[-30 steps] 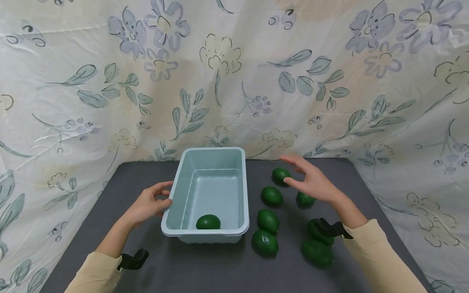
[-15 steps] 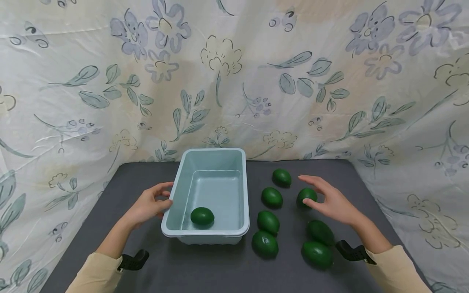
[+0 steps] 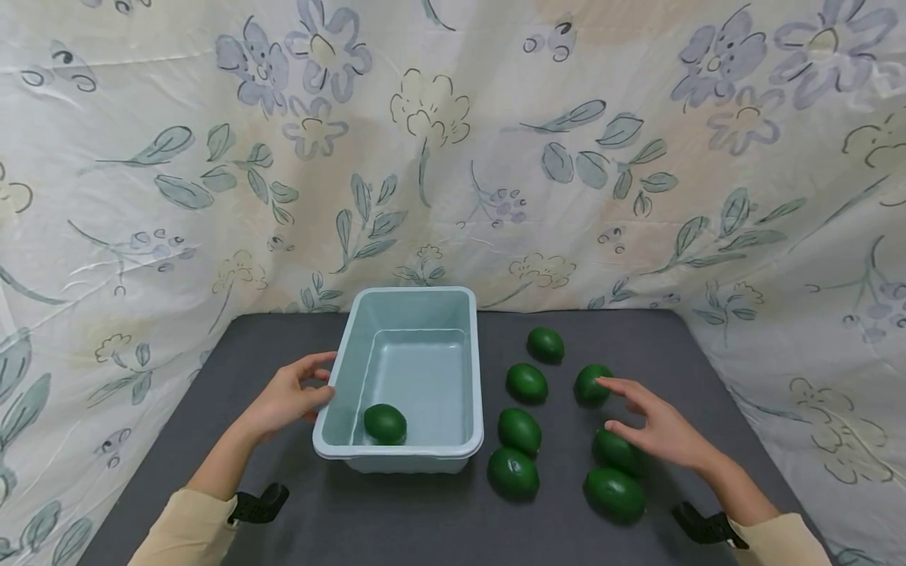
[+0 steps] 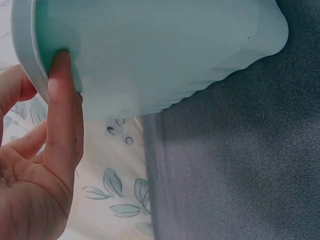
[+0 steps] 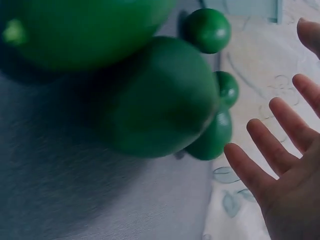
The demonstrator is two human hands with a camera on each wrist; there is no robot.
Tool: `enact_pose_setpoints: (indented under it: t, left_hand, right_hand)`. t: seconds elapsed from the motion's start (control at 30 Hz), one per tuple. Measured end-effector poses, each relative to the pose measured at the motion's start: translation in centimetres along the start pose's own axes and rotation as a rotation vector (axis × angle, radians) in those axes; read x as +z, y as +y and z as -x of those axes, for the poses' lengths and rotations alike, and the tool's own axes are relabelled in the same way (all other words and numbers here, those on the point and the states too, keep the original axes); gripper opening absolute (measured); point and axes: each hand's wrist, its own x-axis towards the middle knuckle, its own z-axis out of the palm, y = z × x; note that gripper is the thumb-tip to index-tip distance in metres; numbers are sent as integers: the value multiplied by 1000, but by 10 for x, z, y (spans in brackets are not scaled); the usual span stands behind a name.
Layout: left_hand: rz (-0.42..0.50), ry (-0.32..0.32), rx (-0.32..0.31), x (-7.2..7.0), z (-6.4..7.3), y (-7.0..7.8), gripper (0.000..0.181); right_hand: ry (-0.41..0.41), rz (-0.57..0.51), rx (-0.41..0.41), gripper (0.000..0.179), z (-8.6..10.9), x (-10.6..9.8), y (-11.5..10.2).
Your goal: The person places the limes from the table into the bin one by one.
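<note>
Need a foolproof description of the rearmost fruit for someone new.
In the head view, find the pale blue bin on the dark table. Just right of it, four green fruits form a row running away from the camera. The fruit at its far end is it: none lies nearer the table's back edge.

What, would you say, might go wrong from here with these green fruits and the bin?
Two risks seem plausible. The right hand hovers open above two closely placed fruits, so reaching for one could nudge its neighbour and set it rolling. The left hand holds the bin only at its left rim, so a tug might tilt it and roll the lone loose fruit inside.
</note>
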Motion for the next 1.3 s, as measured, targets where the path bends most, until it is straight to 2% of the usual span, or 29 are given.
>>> enact_pose_setpoints:
  t: [0.37,0.6,0.83,1.13,1.3]
  left_hand:
    - [8,2,-6,1,0,0,61]
    - [15,3,-1,1,-1,-1,60]
    - [5,7,2,1,-1,-1,60]
    - [-6,7,11,1,-1,-1,60]
    - [2,5,20,1,-1,-1,60]
  right_hand:
    - [-67,15,16,60,14,13,16]
    - [-88,90,-28,55,18,16,22]
    - [-159,57,-18,51,18,17,27]
    - [-187,43,29,47,18,22,32]
    - [-214,-2,60,49,18,21,33]
